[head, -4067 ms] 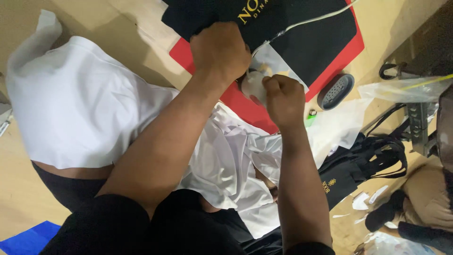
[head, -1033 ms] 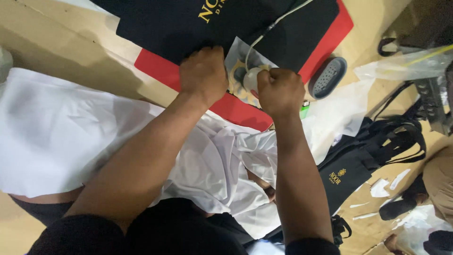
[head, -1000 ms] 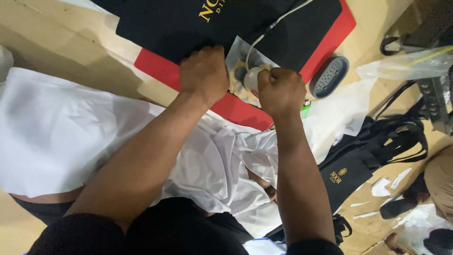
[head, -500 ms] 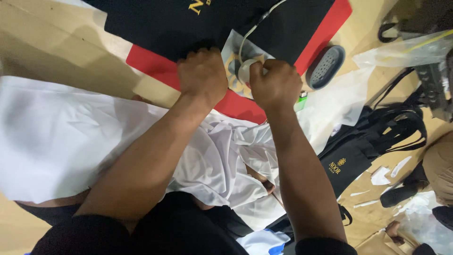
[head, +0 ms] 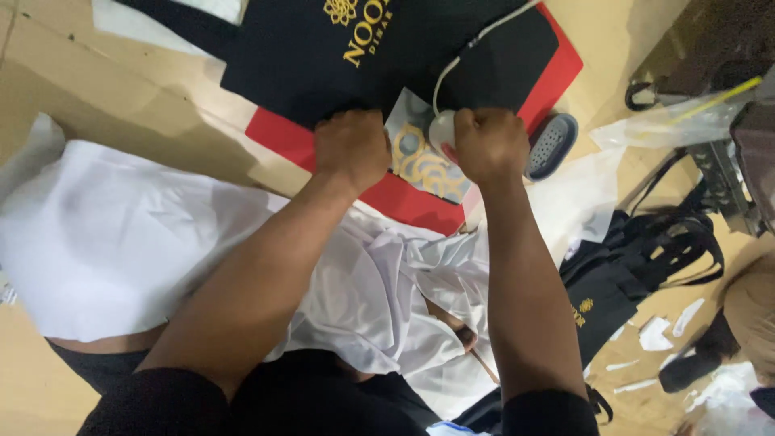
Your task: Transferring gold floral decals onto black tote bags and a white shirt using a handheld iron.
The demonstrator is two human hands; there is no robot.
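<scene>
Since the earlier frames both hands have shifted slightly up and apart, so more of the gold-patterned transfer sheet (head: 420,157) now shows between them; the view has also tilted, bringing more of the black fabric into frame.

Left hand (head: 351,149): closed into a fist, knuckles up, pressing on the edge of the black fabric bag (head: 387,48) where it meets the red mat (head: 387,198). Whether it pinches the fabric cannot be told.

Right hand (head: 488,145): closed around a small white handheld iron (head: 441,129); only the rounded white end shows past the fingers. A white cord (head: 468,44) runs from it up across the black fabric.

Transfer sheet: pale, clear-edged, with a gold ornament, lying flat on the red mat just below the bag's edge, between the two hands and touching the iron's end.

Red mat lies on the tan counter (head: 121,89), under the bag. A grey oval perforated stand (head: 551,145) sits at the mat's right edge, just beside the right hand.

White cloth (head: 161,234) spreads over the person's lap and the counter's near edge, under both forearms. Another black bag with straps (head: 638,266) lies to the right, with a clear plastic bag (head: 686,121) above it.
</scene>
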